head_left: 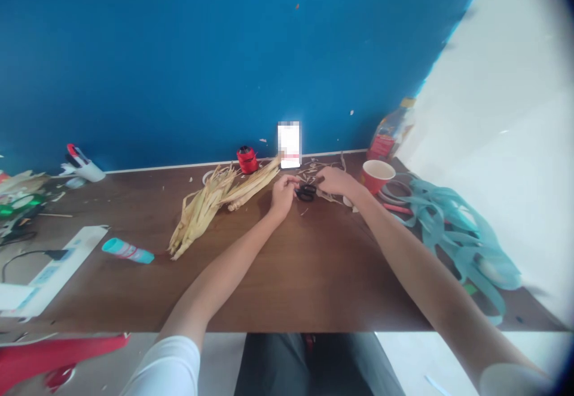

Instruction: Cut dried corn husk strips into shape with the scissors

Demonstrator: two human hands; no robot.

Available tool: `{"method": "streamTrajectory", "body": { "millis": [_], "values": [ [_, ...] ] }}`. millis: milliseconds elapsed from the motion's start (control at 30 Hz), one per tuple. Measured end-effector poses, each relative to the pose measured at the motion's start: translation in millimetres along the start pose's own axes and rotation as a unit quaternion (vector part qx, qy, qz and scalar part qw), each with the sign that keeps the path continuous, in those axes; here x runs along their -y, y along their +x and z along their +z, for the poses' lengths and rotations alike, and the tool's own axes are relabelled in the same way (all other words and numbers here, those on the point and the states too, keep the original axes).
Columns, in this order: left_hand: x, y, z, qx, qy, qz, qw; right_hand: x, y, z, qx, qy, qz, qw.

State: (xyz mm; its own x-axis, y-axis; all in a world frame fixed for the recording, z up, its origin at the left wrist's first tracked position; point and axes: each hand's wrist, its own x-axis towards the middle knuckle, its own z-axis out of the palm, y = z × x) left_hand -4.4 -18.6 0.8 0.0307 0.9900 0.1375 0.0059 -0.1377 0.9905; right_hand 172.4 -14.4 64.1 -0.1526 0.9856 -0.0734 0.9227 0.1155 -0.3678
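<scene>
My left hand (283,196) is over the middle of the table, its fingers curled and pinched together beside the black scissors handles (307,193). Whatever is between those fingertips is too small to make out. On the other side of the scissors, my right hand (334,180) bends down among thin dry husk scraps (309,174), fingers drawn together; what they grip is hidden. To the left of my left hand lie a bundle of dried corn husks (204,213) and a narrower husk bundle (255,185), which points toward the bright phone screen (289,145).
A red thread spool (247,160) stands near the wall. At right are a red paper cup (376,176), a bottle (390,130) and tangled teal ribbon (442,216). On the left lie a blue glue tube (128,251), a white power strip (67,270) and a tipped pen cup (89,170).
</scene>
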Motion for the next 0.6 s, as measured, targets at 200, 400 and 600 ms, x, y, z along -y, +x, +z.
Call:
{"method": "streamTrajectory", "body": {
  "millis": [200, 400, 600],
  "values": [
    [2, -2, -3, -0.096, 0.047, 0.069, 0.992, -5, -19, -27, 0.113, -0.186, 0.091, 0.972],
    [-4, -16, -2, -0.103, 0.189, 0.207, 0.954, 16, -22, -15, -0.023, -0.144, -0.011, 0.989],
    [-23, -13, -12, -0.096, 0.419, 0.235, 0.872, 30, -19, 23, -0.065, -0.127, -0.155, 0.978]
  ]
}}
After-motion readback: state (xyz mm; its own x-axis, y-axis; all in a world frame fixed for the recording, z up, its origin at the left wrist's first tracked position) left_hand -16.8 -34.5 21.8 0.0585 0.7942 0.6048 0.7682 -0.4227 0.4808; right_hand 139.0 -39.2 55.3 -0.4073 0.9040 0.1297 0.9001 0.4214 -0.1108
